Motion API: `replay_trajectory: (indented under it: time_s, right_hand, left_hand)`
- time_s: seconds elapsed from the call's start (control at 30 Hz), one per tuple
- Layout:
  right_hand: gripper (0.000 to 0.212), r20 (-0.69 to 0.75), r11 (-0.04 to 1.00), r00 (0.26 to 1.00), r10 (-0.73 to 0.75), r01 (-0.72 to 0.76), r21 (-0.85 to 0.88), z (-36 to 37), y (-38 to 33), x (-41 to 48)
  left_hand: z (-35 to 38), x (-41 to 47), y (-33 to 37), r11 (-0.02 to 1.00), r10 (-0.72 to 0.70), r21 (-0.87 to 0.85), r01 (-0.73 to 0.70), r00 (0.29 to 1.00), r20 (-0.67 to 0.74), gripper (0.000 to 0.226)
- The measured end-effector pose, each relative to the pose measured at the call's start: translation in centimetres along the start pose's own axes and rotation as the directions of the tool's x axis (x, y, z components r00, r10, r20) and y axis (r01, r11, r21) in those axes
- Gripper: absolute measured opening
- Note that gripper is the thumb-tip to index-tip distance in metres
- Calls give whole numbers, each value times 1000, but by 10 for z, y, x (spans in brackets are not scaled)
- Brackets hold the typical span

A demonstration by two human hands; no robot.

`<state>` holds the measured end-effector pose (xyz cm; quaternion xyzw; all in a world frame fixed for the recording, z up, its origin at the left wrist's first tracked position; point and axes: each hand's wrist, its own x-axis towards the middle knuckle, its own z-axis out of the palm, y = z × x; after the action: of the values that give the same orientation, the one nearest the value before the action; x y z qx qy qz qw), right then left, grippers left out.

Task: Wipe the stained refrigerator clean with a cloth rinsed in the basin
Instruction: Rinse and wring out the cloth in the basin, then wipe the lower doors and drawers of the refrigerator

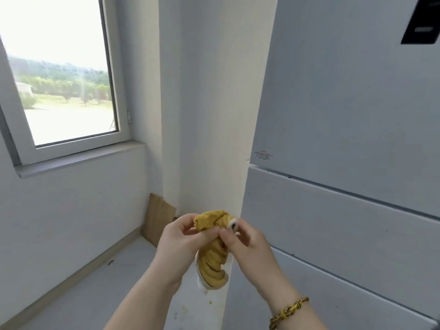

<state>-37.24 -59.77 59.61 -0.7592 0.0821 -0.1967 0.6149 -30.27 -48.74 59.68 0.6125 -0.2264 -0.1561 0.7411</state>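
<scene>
Cloth [214, 253]: mustard-yellow, twisted into a rope, white edging showing, held mid-air before the white refrigerator [345, 186]. Left hand [181, 239] and right hand [245, 241] both pinch its upper end.

Home kitchen corner: tall refrigerator [345, 163] beside window [62, 75].

You can read no text here. The fridge [345, 91] has a small sticker [263, 155] with red print at the lower left corner of its upper door, but the lines are too blurred to make out.
</scene>
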Motion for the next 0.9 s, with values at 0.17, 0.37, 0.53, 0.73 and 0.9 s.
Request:
replay_trajectory:
  time_s: [0.17, 0.37, 0.53, 0.73, 0.9]
  right_hand:
    - [27, -326, 992, 943, -60, 20, -124, -59, -2, -5]
    - [29, -412, 987, 908, 72, -5, 160, -95, -7, -12]
    - [72, 4, 899, 990, 140, -129, 418, -96, 4, -15]
    - [25, -305, 968, 935, 179, -112, 223, -95, 11, -4]
    - [11, -324, 968, 915, 239, -197, 158, -95, 7, 8]
  left_hand:
    - [32, 20, 1, 982, -101, -142, 126, 980, 174, 14]
    - [59, 40, 8, 964, -127, -188, 190, 944, 303, 21]
    - [71, 56, 14, 939, -155, -238, 246, 925, 346, 21]
    - [62, 75, 1, 916, -296, -116, 384, 842, 452, 30]
    - [62, 79, -13, 892, -392, 49, 449, 716, 577, 16]
